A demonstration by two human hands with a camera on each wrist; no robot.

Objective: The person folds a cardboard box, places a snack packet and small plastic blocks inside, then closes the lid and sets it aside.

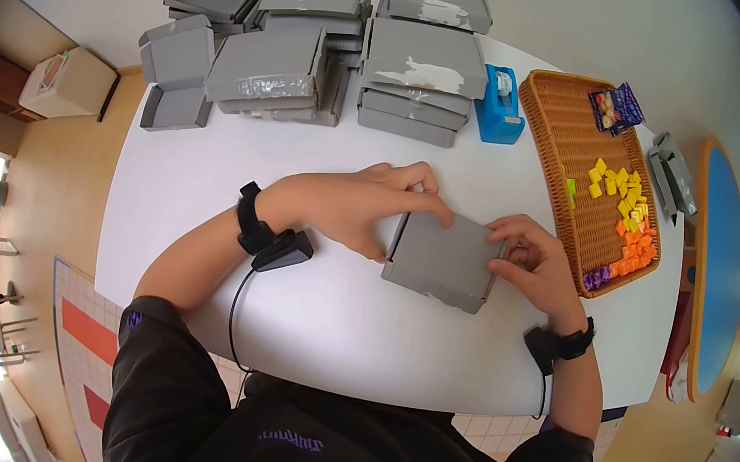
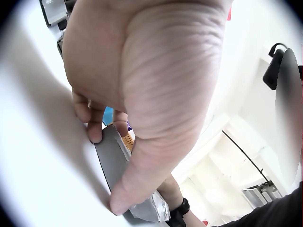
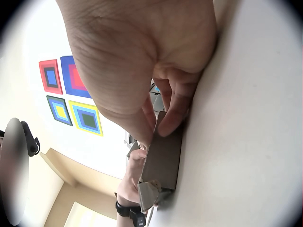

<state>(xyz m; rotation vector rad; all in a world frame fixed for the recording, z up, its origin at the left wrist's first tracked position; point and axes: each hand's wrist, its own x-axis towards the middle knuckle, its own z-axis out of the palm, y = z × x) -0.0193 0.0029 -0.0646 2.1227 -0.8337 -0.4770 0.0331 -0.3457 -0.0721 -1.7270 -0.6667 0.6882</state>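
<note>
A small grey cardboard box (image 1: 442, 258), its lid down, lies flat on the white table in front of the person. My left hand (image 1: 360, 203) holds its left side, thumb at the near left and forefinger over the far edge. In the left wrist view that thumb and the fingers span one side wall of the box (image 2: 113, 158). Curled at the far right corner, my right hand (image 1: 537, 266) grips the right side. The right wrist view shows fingers and thumb against the box (image 3: 163, 158), with a torn, taped flap at its near end.
Stacked grey boxes (image 1: 422, 59) stand at the back, some with open lids (image 1: 181, 63). Beside them is a blue tape dispenser (image 1: 500, 107). A wicker basket (image 1: 579, 156) at right holds yellow, orange and purple pieces and a snack packet (image 1: 615, 109). Cables hang from both wrist cameras.
</note>
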